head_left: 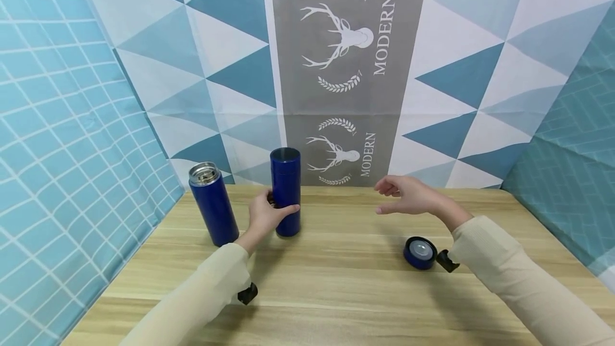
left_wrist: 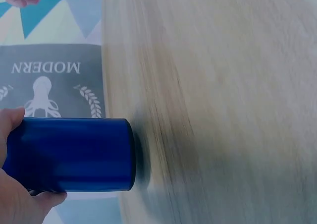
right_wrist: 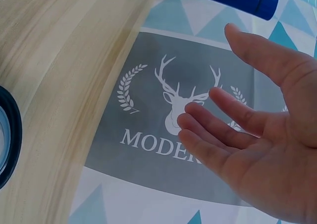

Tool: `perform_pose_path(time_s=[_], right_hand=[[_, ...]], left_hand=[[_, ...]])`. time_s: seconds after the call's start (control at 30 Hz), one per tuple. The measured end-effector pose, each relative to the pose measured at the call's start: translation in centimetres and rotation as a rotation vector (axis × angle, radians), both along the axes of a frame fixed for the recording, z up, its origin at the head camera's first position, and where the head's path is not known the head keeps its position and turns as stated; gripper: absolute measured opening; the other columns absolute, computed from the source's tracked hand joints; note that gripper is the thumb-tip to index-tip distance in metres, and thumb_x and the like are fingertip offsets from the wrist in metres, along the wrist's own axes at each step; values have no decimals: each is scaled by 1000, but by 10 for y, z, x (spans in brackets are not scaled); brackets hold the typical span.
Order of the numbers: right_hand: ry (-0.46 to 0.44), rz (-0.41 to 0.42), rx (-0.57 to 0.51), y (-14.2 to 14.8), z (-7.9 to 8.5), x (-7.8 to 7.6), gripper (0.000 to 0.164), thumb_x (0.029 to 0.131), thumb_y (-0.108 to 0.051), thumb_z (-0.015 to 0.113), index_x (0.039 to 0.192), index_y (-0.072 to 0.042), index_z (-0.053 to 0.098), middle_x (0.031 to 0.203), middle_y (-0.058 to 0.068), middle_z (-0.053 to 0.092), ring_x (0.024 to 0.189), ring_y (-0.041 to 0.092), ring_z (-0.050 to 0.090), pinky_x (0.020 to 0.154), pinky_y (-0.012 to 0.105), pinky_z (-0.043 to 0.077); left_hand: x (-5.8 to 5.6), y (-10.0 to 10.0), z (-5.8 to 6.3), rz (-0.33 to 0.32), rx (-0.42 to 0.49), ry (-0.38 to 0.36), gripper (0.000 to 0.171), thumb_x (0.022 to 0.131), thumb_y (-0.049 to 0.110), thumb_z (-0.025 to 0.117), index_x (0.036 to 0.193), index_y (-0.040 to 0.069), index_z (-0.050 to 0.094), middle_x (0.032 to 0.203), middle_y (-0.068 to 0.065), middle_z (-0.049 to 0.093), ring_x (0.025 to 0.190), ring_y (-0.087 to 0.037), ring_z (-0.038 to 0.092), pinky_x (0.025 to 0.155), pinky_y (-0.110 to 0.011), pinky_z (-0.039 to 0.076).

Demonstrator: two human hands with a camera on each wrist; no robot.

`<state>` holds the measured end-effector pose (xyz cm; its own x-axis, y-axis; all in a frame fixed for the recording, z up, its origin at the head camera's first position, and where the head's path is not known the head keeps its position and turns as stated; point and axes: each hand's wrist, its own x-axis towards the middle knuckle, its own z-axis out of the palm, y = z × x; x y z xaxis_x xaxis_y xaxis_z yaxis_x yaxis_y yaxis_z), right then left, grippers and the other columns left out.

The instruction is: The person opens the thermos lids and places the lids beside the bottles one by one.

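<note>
My left hand (head_left: 267, 212) grips a dark blue thermos bottle (head_left: 286, 180) around its side, thumb across the front. The bottle stands upright near the table's back edge; its top looks dark and recessed, with a thin seam below the rim. In the left wrist view the bottle's base (left_wrist: 130, 154) is at or just above the wood; I cannot tell which. To its left is a second blue thermos bottle (head_left: 213, 207) with a bare steel neck. My right hand (head_left: 405, 195) hovers empty, fingers loosely bent, above and behind a round blue lid (head_left: 420, 253) lying on the table.
The wooden table (head_left: 336, 292) reaches back to a patterned cloth (head_left: 346, 84) hanging behind it. Blue tile-print cloth (head_left: 57, 122) hangs along the left, and a teal cloth (head_left: 572, 175) stands at the right. A black wrist mount (head_left: 448, 261) sits under the right sleeve, close to the lid.
</note>
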<state>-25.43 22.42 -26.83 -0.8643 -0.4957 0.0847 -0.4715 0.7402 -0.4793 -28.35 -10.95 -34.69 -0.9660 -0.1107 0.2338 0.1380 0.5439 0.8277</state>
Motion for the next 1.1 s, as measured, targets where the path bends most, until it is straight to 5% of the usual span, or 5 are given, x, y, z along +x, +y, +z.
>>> perform_pose_path(time_s=[0.33,1.1], right_hand=[[-1,18,15,-1,6,3,53,84,-29,73,122,2,54,119,20,62,114,39,58,100,51,49],[-3,71,144,-13,52,10,54,84,-33,73,124,-2,55,118,14,65,114,32,60,101,49,49]], left_hand=[[14,15,2,-28,-24,0,65,68,32,86,119,0,62,112,-17,69,101,-30,66,88,-44,56],[41,37,10,-164,39,13,66,66,25,88,120,1,60,114,-18,69,103,-31,68,86,-41,58]])
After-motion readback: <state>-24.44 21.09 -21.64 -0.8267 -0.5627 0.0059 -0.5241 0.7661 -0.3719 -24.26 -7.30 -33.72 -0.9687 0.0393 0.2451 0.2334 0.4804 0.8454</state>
